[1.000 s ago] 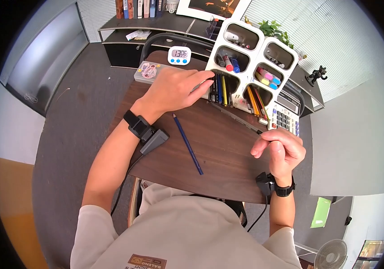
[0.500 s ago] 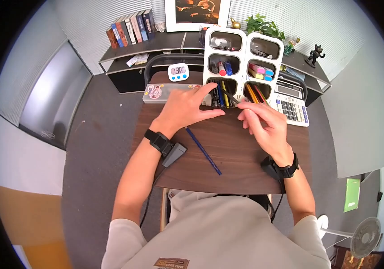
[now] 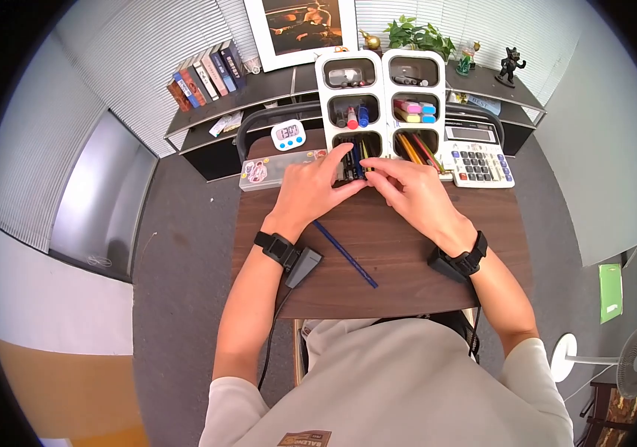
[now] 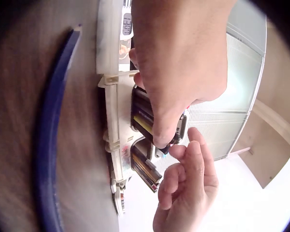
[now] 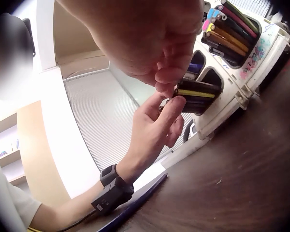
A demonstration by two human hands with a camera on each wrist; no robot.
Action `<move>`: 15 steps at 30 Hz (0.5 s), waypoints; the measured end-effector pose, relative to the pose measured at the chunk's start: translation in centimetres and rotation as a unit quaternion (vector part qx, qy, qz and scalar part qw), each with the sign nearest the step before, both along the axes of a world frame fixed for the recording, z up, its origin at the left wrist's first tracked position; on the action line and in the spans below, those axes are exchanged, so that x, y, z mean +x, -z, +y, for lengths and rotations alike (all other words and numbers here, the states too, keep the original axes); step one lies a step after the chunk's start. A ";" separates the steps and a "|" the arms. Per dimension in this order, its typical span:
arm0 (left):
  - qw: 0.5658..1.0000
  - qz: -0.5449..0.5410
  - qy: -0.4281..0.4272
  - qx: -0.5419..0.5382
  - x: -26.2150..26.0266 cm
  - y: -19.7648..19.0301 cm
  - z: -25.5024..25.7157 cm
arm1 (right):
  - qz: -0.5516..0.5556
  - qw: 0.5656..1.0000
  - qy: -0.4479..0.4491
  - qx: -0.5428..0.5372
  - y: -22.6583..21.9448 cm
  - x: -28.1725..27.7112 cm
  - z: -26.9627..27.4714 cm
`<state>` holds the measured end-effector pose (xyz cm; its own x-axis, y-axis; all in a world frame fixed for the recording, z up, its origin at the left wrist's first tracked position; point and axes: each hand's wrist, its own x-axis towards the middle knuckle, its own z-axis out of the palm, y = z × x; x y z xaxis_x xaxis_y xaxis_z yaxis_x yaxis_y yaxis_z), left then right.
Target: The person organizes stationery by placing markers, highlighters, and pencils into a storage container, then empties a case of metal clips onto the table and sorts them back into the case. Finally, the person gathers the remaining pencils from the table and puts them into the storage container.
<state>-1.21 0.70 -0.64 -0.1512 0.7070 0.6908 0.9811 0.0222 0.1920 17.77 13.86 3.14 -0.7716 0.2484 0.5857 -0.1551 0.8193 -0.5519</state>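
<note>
A white desk organizer (image 3: 385,97) with several compartments stands at the table's far side. My left hand (image 3: 305,192) curves its thumb and index finger round the bunch of pens and pencils (image 5: 198,93) in the lower left compartment. From the right, my right hand (image 3: 421,200) brings its fingertips together at the ends of that bunch, pinching a dark pen that its fingers mostly hide. Both hands' fingertips nearly meet there. A blue pencil (image 3: 346,255) lies on the table between the forearms, its sharpened tip showing in the left wrist view.
Left of the organizer are a translucent pencil case (image 3: 265,177) and a white timer (image 3: 288,134). A calculator (image 3: 486,165) sits on the right. Other compartments hold highlighters (image 3: 415,109), markers (image 3: 352,116) and coloured pencils (image 3: 411,147). Cables run from both wrist cameras.
My right hand has moved left and forward, bringing the dark pen from over the table into the lower left compartment. My left thumb and index finger have closed in round the bunch. The head view has shifted.
</note>
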 end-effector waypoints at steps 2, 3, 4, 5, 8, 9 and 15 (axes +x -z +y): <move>1.000 -0.011 0.002 0.003 0.0 0.1 0.0 | 0.005 0.999 0.019 0.025 -0.1 0.1 -0.2; 1.000 -0.011 0.002 0.001 0.0 0.2 0.0 | 0.005 1.000 0.020 0.023 -0.4 0.3 -0.4; 1.000 -0.015 0.002 -0.012 0.1 0.2 0.0 | -0.003 1.000 0.019 0.018 -0.8 0.7 -0.7; 1.000 -0.019 0.001 -0.024 0.1 0.1 0.0 | -0.011 1.000 0.019 0.015 -1.0 1.0 -1.1; 0.999 -0.020 -0.009 -0.026 0.3 -0.1 -0.1 | -0.017 0.993 -0.072 0.096 -0.4 1.7 -2.0; 0.999 -0.019 -0.009 -0.026 0.2 0.0 -0.1 | -0.105 0.985 -0.095 0.097 -0.6 2.2 -2.6; 0.999 -0.034 0.007 -0.012 0.5 -0.4 -0.3 | -0.233 0.949 -0.124 0.170 1.3 3.4 -4.6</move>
